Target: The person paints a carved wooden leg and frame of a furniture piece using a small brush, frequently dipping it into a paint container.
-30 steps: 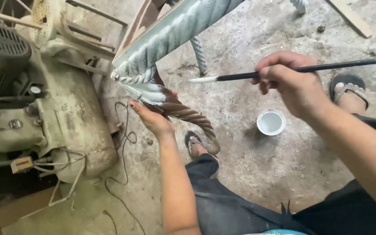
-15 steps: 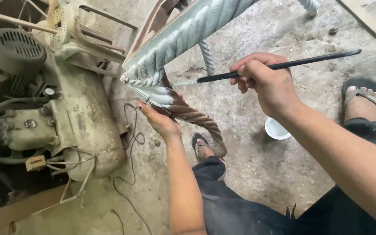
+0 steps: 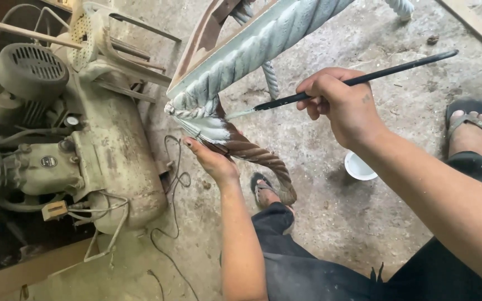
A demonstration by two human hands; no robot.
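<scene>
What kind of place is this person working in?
Probably a rough furniture workshop: a bare concrete floor, a worn air compressor, and a carved rope-twist furniture leg that the right hand paints with a brush.

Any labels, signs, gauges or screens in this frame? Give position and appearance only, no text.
Round badge: on the pump body of the air compressor, far left; small dark disc with pale marks.
Round gauge: just above the badge, beside the motor; small dial with a pale face and dark rim.
No packages, signs or screens show.
</scene>
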